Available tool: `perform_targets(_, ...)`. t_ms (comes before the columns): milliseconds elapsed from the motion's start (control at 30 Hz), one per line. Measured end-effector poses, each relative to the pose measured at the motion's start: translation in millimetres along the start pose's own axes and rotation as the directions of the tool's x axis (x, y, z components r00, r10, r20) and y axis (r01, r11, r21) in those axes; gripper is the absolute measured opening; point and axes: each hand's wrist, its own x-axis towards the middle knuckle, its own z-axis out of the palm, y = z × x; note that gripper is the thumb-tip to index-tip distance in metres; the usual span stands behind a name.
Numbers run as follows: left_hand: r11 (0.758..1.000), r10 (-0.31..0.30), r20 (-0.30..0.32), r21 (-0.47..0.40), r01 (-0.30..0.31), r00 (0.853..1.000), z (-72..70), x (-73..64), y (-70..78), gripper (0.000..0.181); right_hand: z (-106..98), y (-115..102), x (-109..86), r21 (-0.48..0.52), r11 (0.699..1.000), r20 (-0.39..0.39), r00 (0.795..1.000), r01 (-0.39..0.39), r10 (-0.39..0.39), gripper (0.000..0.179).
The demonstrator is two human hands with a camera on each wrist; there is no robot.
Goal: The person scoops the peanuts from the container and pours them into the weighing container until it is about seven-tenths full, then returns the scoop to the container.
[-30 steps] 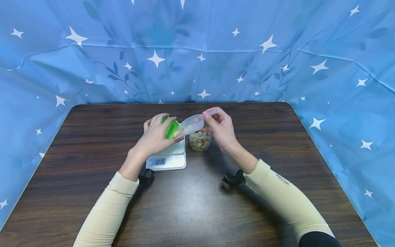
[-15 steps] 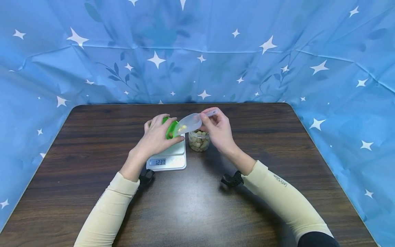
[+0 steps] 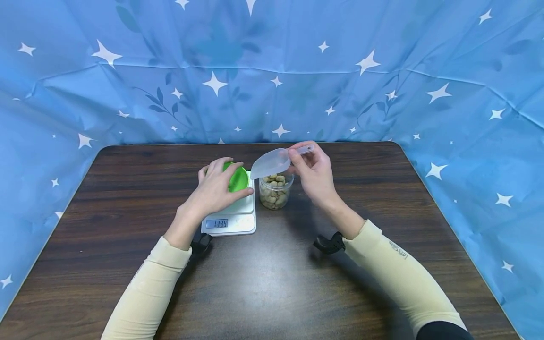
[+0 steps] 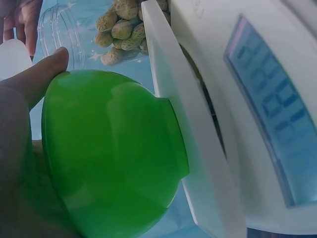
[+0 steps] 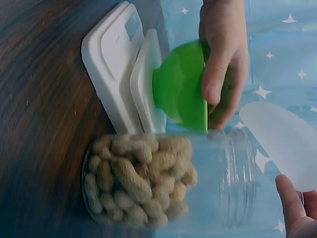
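A green bowl [image 3: 239, 180] stands on a white digital scale [image 3: 241, 223]. My left hand [image 3: 216, 186] grips the bowl's rim from above, thumb on the near side and fingers across the far side. With the thumb and fingers of my right hand [image 3: 316, 177] I pinch the handle of a translucent white scoop [image 3: 270, 163]. That scoop is tilted toward the bowl, above the open mouth of a clear jar [image 3: 275, 196]; no peanuts show in it. Unshelled peanuts [image 5: 133, 178] fill roughly the jar's lower half. The bowl's inside is mostly hidden by my left hand.
The jar stands close to the right side of the scale. A lit display [image 3: 217, 223] sits on the scale's front. Everything rests on a dark wooden table [image 3: 272, 288], with a blue starry cloth [image 3: 272, 104] behind its far edge.
The scoop, which held peanuts over the bowl's rim, has moved right and up, and no peanuts show in it now. The display's digits have changed. My left hand stays put.
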Motion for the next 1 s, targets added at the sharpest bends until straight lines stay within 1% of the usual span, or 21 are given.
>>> perform_targets(167,1.000,0.012,0.004,-0.007,-0.012,1.000,-0.4,1.2,2.3,0.077,-13,-6,1.8,-0.027,1.000,-0.015,1.000,0.012,-0.013,0.014)
perform_targets(400,0.999,0.043,0.015,-0.009,-0.043,0.999,1.6,7.3,9.7,0.080,-26,-10,5.9,-0.139,0.989,0.007,0.999,0.051,-0.050,0.013)
perform_targets(467,0.998,0.057,0.014,-0.012,-0.057,0.998,2.4,9.2,12.1,0.082,-27,-10,7.3,-0.177,0.982,0.022,0.997,0.073,-0.070,0.013)
perform_targets(533,0.997,0.077,0.009,-0.017,-0.077,0.997,3.6,11.1,14.2,0.083,-28,-11,8.3,-0.236,0.968,0.041,0.996,0.091,-0.084,0.014)
perform_targets(667,0.994,0.104,0.015,-0.041,-0.103,0.995,6.3,14.9,19.2,0.085,-29,-12,9.6,-0.354,0.928,0.096,0.992,0.115,-0.086,0.014)
perform_targets(767,0.993,0.107,0.036,-0.058,-0.105,0.994,8.3,18.0,23.5,0.086,-28,-11,10.6,-0.421,0.897,0.155,0.985,0.136,-0.077,0.014)
perform_targets(867,0.992,0.107,0.050,-0.068,-0.103,0.993,10.1,20.8,27.5,0.088,-27,-10,11.6,-0.496,0.847,0.223,0.971,0.194,-0.092,0.013)
perform_targets(1000,0.992,0.112,0.063,-0.072,-0.107,0.992,12.7,22.9,31.4,0.088,-24,-9,12.1,-0.568,0.769,0.329,0.937,0.293,-0.114,0.013)
